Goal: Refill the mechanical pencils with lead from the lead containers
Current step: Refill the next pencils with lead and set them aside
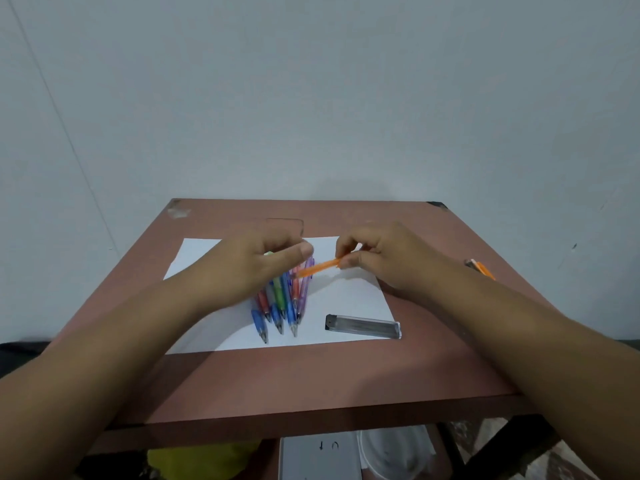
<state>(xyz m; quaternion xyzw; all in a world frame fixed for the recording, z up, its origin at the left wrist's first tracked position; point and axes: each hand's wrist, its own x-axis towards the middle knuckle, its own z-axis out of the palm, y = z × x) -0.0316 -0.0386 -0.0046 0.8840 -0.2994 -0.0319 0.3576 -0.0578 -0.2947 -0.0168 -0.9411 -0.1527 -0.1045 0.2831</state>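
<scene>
Opening up the orange pencil (319, 267), most likely. Held above the far half of the white paper (349, 299), right hand (377, 258) pinching its one end, left hand (266, 261) curled by the other end, grip there hard to tell. Thin, bright, see-through plastic. Next: getting lead from the grey lead container (363, 326) at the paper's near right corner. More pencils (280, 303) bunched beside.

matt paper sheet (349, 299), glossy clear plastic lead container (363, 326).
</scene>
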